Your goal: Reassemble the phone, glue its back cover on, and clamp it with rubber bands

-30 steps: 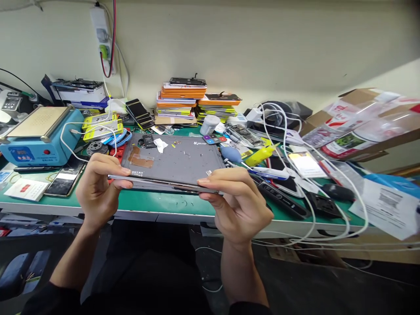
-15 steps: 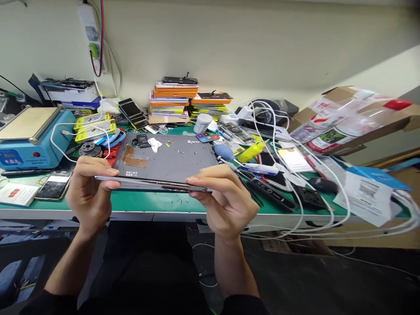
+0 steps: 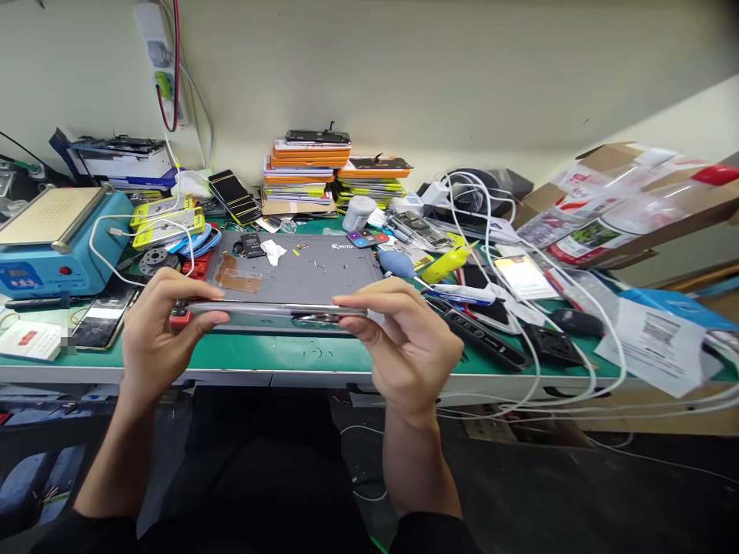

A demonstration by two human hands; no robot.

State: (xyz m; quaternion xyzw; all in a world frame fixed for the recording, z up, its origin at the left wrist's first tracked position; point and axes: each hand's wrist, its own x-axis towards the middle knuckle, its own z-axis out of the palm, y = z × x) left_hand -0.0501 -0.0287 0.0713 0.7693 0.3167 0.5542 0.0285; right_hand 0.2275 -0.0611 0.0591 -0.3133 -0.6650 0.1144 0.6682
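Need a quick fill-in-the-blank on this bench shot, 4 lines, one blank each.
1. The left hand and right hand hold one thin device edge-on over a work mat coloured ____.
2. The bench top under the mat is ____.
3. The blue machine stands at the bench's far ____.
4. The bottle just right of the mat is ____.

Missing words: grey; green; left; yellow
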